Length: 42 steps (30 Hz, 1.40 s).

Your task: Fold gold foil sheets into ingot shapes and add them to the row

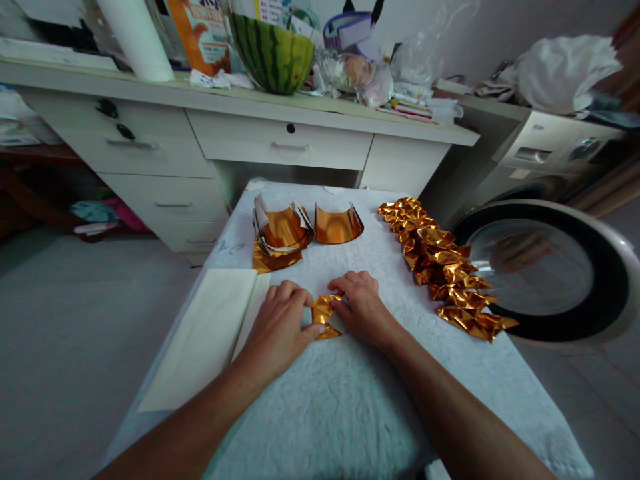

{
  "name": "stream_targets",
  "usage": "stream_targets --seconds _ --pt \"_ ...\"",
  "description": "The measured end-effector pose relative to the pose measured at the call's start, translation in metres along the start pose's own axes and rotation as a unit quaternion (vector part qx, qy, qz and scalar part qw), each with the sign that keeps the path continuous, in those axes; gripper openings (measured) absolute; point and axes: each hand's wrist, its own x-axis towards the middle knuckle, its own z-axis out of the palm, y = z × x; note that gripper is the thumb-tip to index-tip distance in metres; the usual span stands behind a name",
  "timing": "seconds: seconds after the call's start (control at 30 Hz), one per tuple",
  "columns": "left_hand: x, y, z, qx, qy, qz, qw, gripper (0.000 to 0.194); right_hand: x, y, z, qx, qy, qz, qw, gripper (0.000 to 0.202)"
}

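Nothing can be read with certainty. The orange bag (201, 40) bears large lettering, cut off at the top edge and too blurred to make out. The sheet (270, 9) behind the watermelon (273, 57) carries tiny printed rows, and the washer (553, 139) a small mark, all illegible.

A small gold foil piece (321, 312) (creased, very shiny) lies partly folded on the desk (310, 400), between the fingers (310, 333).
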Motion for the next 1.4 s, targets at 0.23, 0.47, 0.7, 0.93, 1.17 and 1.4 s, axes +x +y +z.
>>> stream_targets --seconds 0.23,0.47,0.7,0.93,1.17,1.4 --pt "0.000 0.009 -0.002 -0.087 -0.029 -0.012 0.996 0.020 -0.002 0.000 -0.008 0.049 0.013 -0.011 0.999 0.010" --pt "0.003 0.008 -0.003 -0.218 0.001 -0.052 0.975 0.024 -0.003 0.013 -0.008 0.265 0.035 0.024 0.963 0.006" --pt "0.007 0.009 -0.008 -0.271 0.088 -0.066 0.956 0.001 -0.010 0.010 -0.009 0.369 0.008 0.008 0.929 0.018" --pt "0.010 0.006 -0.009 -0.183 0.121 -0.031 0.975 0.011 -0.013 0.007 -0.015 0.350 -0.046 -0.005 0.935 0.007" --pt "0.010 0.004 -0.004 -0.077 0.092 0.034 0.992 0.017 -0.014 0.007 -0.015 0.271 -0.054 -0.017 0.961 0.016" --pt "0.008 0.002 0.004 -0.005 0.051 0.058 0.997 0.018 -0.014 0.005 -0.016 0.165 -0.039 -0.034 0.985 0.017"
